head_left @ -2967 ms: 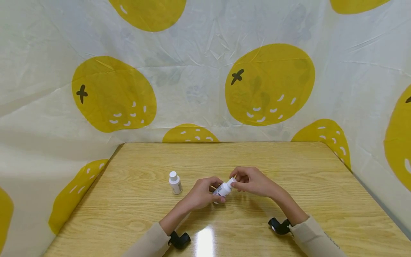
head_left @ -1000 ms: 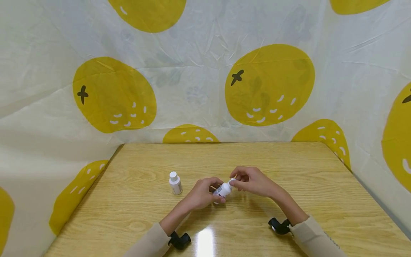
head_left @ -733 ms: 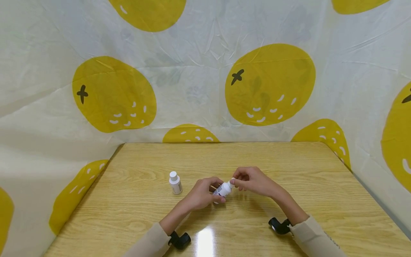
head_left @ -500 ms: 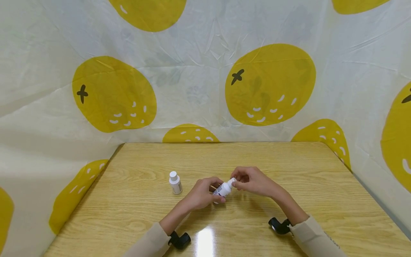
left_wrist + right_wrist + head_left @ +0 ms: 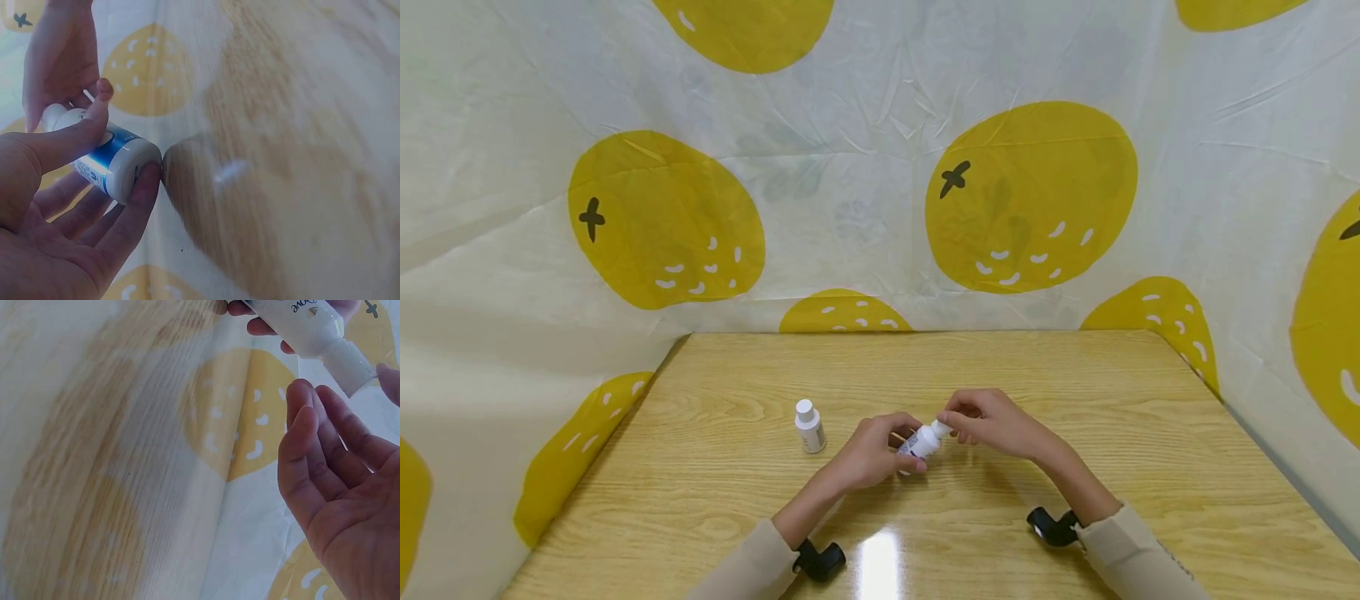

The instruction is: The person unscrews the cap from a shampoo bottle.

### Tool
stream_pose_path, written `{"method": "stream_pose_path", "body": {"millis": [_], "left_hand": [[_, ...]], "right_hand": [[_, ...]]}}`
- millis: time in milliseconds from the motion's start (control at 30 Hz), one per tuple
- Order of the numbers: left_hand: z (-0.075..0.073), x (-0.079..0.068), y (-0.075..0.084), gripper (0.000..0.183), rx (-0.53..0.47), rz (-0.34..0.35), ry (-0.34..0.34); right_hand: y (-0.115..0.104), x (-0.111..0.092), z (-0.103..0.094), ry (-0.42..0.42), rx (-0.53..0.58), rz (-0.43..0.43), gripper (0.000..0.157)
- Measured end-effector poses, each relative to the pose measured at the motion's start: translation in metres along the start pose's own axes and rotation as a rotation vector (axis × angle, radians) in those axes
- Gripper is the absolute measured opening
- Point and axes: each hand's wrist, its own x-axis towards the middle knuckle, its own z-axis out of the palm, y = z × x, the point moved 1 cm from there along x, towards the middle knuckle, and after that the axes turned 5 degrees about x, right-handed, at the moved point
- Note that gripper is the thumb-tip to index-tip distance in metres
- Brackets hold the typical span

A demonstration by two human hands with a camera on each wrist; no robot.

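My left hand (image 5: 872, 454) grips a small white Dove bottle (image 5: 921, 443) around its body, thumb on the near side. The bottle lies tilted, its cap end up and to the right. In the left wrist view the bottle's blue label (image 5: 112, 147) and round base show, a fingertip against the base. My right hand (image 5: 992, 421) is at the white cap (image 5: 350, 367), thumb and fingers on either side of it. Part of the cap is hidden behind these fingers in the head view. A second white bottle (image 5: 810, 429) stands upright to the left, its cap on.
The wooden table (image 5: 737, 367) runs back to a pale cloth (image 5: 850, 192) with large yellow fruit prints, which also hangs along both sides. Black wrist cameras (image 5: 820, 562) sit at both cuffs. Light glares off the table's front.
The right thumb and fingers have shifted back and forth at the cap, covering more or less of it. The left hand and both bottles have stayed where they were.
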Motion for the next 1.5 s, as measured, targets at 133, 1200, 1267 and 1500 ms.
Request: {"method": "stream_pose_path", "body": {"millis": [133,1200,1267,1500], "left_hand": [[0.0001,0.0003,0.0001,0.041,0.004,0.001,0.000],[0.0000,-0.0001,0.0022,0.041,0.025,-0.002,0.003],[0.0000,0.0000,0.0026,0.041,0.025,-0.004,0.003],[0.0001,-0.0002,0.0025,0.041,0.027,0.002,0.004]], "right_hand": [[0.0008,0.0005,-0.0007,-0.005,-0.009,0.015,0.027],[-0.0002,-0.0002,-0.0012,-0.034,0.035,-0.002,0.023],[0.0000,-0.0008,-0.0014,-0.040,0.046,-0.022,0.021],[0.0005,-0.0006,-0.0015,-0.046,0.051,-0.081,0.022]]}}
